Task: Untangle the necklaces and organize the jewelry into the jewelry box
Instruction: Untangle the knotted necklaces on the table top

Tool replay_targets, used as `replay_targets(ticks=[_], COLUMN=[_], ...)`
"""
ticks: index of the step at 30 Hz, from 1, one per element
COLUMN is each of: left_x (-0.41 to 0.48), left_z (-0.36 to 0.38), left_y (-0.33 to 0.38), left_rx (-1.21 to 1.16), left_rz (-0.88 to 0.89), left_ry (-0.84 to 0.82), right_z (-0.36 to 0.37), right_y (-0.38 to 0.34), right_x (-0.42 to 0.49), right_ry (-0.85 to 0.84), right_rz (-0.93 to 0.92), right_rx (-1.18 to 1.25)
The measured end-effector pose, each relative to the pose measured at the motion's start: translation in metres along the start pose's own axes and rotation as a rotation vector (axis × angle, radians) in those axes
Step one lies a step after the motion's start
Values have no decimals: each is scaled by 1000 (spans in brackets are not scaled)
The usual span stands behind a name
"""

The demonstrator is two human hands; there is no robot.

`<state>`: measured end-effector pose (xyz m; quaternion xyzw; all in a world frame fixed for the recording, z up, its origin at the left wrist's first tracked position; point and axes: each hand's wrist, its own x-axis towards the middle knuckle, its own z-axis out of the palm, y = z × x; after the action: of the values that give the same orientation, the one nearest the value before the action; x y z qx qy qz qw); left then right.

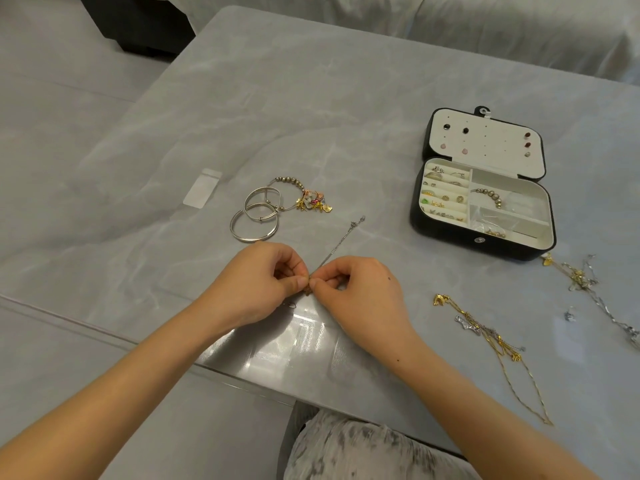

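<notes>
Near the front edge of the table (311, 98), your left hand (263, 280) and right hand (355, 289) meet, both pinching one end of a thin silver chain (337, 242); its free end trails toward the open jewelry box (450, 249). Likely step — loosening a knot. Next calls for gentle teasing, not pulling; tangled necklaces (485, 334) await.

The worktop (346, 98) looks like smooth grey stone, glossy, with bright reflections near its front edge. The bangles (254, 220) are polished silver metal. The thin chain (337, 245) is fine silver metal. The jewelry box (446, 239) is black and leather-like outside, with a matt cream lining. The small bag (202, 187) is clear plastic. The tangled chains (498, 341) are shiny gold and silver metal.
</notes>
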<state>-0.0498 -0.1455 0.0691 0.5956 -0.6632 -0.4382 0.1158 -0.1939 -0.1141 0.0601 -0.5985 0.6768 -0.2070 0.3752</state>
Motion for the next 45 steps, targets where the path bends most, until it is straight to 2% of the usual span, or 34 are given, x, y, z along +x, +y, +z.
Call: replay_targets(ticks=[13, 25, 35, 39, 45], left_x=[2, 0, -9, -9, -6], left_z=[-1, 0, 2, -1, -7], left_y=[-3, -3, -20, -28, -30], left_rx=[-33, -3, 378, 464, 583], left_rz=[-27, 28, 367, 445, 536], left_ry=[15, -4, 127, 120, 192], right_z=[2, -6, -14, -16, -18], right_y=[-2, 4, 9, 10, 8], right_x=[-1, -7, -7, -8, -9], right_ry=[33, 30, 25, 10, -38], right_rz=[-19, -34, -21, -27, -52], right_rx=[-132, -298, -335, -357, -380])
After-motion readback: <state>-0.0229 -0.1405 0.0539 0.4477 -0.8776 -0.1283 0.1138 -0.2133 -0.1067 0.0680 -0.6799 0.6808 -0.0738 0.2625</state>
